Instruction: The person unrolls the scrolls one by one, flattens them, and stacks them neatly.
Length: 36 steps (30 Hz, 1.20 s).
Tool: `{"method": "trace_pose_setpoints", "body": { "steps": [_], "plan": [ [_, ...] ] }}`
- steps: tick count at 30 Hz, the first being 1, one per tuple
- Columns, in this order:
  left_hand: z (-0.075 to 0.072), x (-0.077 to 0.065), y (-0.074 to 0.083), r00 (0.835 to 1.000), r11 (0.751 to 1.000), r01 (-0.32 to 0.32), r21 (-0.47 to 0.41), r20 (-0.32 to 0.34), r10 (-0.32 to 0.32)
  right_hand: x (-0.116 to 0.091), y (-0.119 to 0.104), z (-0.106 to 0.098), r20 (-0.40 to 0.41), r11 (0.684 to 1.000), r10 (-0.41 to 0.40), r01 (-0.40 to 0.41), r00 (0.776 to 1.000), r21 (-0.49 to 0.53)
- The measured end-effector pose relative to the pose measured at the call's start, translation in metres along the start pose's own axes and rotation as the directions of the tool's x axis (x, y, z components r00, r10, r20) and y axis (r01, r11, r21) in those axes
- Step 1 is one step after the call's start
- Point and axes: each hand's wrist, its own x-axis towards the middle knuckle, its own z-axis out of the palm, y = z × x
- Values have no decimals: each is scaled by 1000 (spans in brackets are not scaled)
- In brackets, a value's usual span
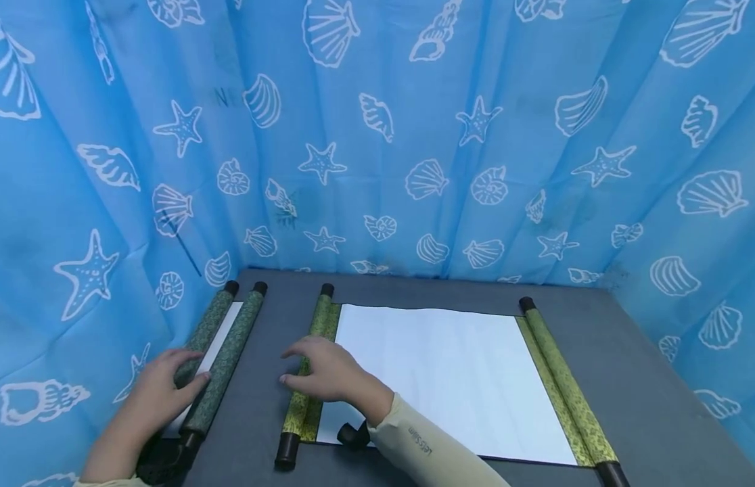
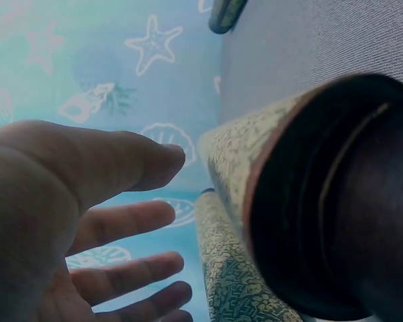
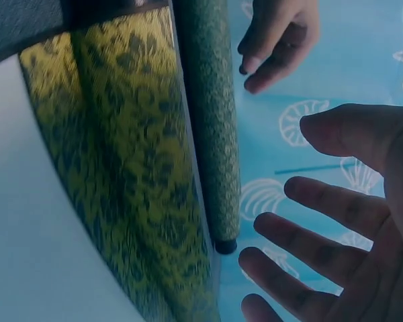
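On the left lies a green-patterned scroll (image 1: pixel 231 358), mostly rolled up, with a narrow white strip showing between its two dark-capped rollers. My left hand (image 1: pixel 161 389) hovers at this scroll, thumb and fingers spread; in the left wrist view the fingers (image 2: pixel 134 268) hold nothing. A yellow-green scroll (image 1: pixel 566 385) lies unrolled, its white sheet (image 1: pixel 438 379) spread between two rollers. Over its left roller (image 1: pixel 295 412) is my right hand (image 1: pixel 329 368), fingers extended and apart. In the right wrist view that hand (image 3: pixel 349 248) is empty, beside the yellow-patterned border (image 3: pixel 134 134).
A grey table (image 1: pixel 645 419) carries both scrolls. Blue curtain (image 1: pixel 377 149) with white shells and starfish rises behind and along the sides, close to the green scroll. A small black object (image 1: pixel 353 435) shows beside my right sleeve, partly hidden by it.
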Motion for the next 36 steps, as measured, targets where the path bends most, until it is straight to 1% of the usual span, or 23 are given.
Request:
{"method": "trace_pose_setpoints", "body": {
  "steps": [5,10,14,17,19,23,26,28,32,36],
  "plan": [
    [2,0,-5,1000,1000,22,4,16,-22,8,-8,7,41,1000,26,-26,999,11],
    [3,0,-8,999,999,31,10,38,-32,16,-17,14,84,997,41,-46,996,56],
    [2,-1,-11,995,998,59,8,80,-60,22,-23,18,122,992,45,-59,992,113],
    [1,0,-13,991,997,80,2,111,-79,26,-26,21,149,989,53,-72,987,127],
    [0,1,-15,990,997,78,-6,117,-77,29,-28,22,164,987,50,-73,985,140],
    [-2,1,-19,994,998,48,-35,104,-44,35,-31,27,191,985,26,-58,981,164],
    [-4,0,-24,995,999,24,-46,95,-19,39,-33,32,202,985,29,-62,979,160],
    [-5,0,-27,995,999,25,-46,97,-20,42,-35,35,206,985,39,-72,978,155],
    [-8,2,-31,990,998,56,-40,129,-50,50,-40,41,218,977,67,-109,974,184],
    [-9,5,-35,981,994,95,-52,177,-84,55,-45,45,226,964,89,-141,970,224]
  ]
}}
